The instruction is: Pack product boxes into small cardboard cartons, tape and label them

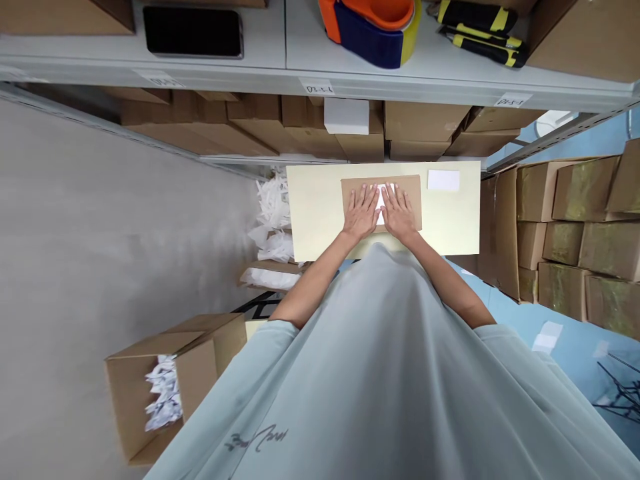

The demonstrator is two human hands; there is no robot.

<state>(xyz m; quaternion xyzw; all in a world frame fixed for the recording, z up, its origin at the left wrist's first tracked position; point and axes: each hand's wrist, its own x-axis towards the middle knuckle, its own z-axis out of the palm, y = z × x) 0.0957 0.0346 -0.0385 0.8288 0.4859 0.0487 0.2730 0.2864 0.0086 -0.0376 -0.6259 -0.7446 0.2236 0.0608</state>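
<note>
Both palms lie flat on a brown cardboard box (351,189) at the middle of a pale yellow board (315,213). Under the fingers is a white label (381,198), partly covered by them. My left hand (363,212) presses on the label's left side with its fingers stretched out. On the right side my right hand (399,210) rests the same way, its thumb close to the left one. Neither hand grasps anything. To the right of the box, a small stack or piece of white paper (443,180) lies on the board.
A shelf above holds a black phone (193,33), a tape dispenser (373,30) and several utility knives (483,33). Cartons (425,120) fill the level below, with a white box (347,116). Stacked cartons (565,240) stand right; an open carton (145,387) with crumpled paper is lower left.
</note>
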